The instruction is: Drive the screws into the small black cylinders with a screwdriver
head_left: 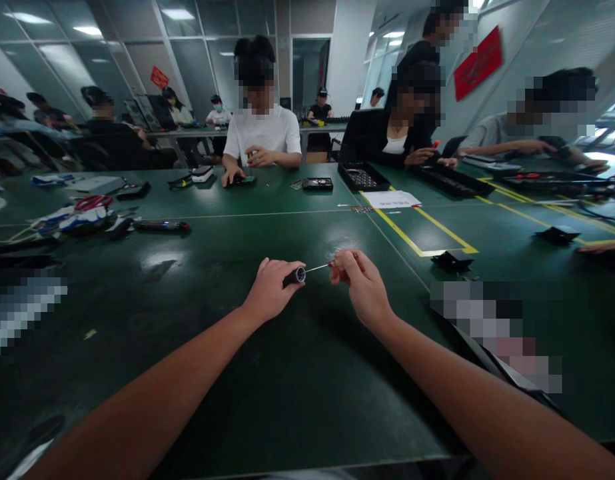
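Observation:
My left hand (268, 292) is closed around a small black cylinder (298, 275), whose round, light-rimmed end faces right. Between the thumb and fingers of my right hand (361, 283) is a thin screwdriver (318, 268), its bright metal shaft pointing left and a bit of red showing at the fingertips. The shaft's tip meets the rim of the cylinder; whether it reaches inside cannot be made out. Both hands are held above the green table (267, 400), near its middle.
A black pen-like tool (162, 226) and a pile of gloves and cables (82, 217) lie at the left. Small black brackets (453, 261) sit at the right, near yellow tape lines (397, 230). Co-workers sit across the table by black trays (363, 177).

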Available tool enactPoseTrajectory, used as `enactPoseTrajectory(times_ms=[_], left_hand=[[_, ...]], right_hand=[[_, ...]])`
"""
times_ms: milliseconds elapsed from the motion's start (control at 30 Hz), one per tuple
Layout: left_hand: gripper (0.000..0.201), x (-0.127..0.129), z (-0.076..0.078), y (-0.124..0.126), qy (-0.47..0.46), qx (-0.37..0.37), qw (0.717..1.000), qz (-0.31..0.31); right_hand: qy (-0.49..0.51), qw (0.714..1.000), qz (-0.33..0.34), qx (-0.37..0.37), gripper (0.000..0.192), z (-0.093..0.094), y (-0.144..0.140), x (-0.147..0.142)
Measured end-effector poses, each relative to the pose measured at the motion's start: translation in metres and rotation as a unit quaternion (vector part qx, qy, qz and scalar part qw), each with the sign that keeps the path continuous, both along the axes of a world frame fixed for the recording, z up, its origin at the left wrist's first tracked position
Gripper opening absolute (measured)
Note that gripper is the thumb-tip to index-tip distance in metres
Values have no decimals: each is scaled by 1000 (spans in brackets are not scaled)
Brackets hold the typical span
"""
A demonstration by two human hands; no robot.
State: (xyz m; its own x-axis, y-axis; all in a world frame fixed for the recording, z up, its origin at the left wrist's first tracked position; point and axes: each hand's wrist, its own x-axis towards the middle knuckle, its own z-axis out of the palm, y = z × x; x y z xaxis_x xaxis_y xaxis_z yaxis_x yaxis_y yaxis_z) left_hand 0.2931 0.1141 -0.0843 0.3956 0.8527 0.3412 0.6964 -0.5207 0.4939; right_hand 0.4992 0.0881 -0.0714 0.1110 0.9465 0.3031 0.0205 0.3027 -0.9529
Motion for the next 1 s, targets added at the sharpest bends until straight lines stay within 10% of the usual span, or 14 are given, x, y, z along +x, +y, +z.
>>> enactPoseTrajectory(times_ms=[1000], left_hand=[[32, -1, 0, 1, -12, 2, 1000, -8]], right_hand=[[-165, 985, -49, 22, 21, 9, -8, 0]])
